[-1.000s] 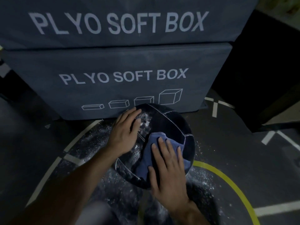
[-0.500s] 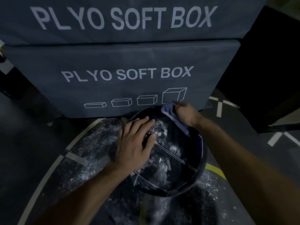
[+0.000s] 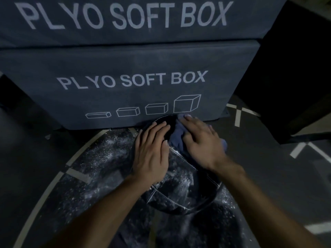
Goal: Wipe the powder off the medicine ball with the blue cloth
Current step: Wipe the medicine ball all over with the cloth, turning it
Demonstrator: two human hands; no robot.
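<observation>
A dark medicine ball [image 3: 182, 190] with white seam lines and powder smears sits on the floor in front of the boxes. My left hand [image 3: 152, 153] lies flat on its upper left side, fingers straight. My right hand [image 3: 200, 140] presses the blue cloth [image 3: 176, 138] onto the ball's top with spread fingers. The cloth bunches between the two hands and peeks out at the right of my right hand. White powder still shows on the near face of the ball.
Two stacked grey PLYO SOFT BOX blocks [image 3: 134, 81] stand right behind the ball. White powder [image 3: 107, 153] is scattered on the dark floor around it, among painted floor lines [image 3: 78, 174]. A dark block [image 3: 290, 68] stands at the right.
My right hand has drawn the cloth back from the ball's far edge onto its top, closer to my left hand. My left hand has shifted slightly up the ball.
</observation>
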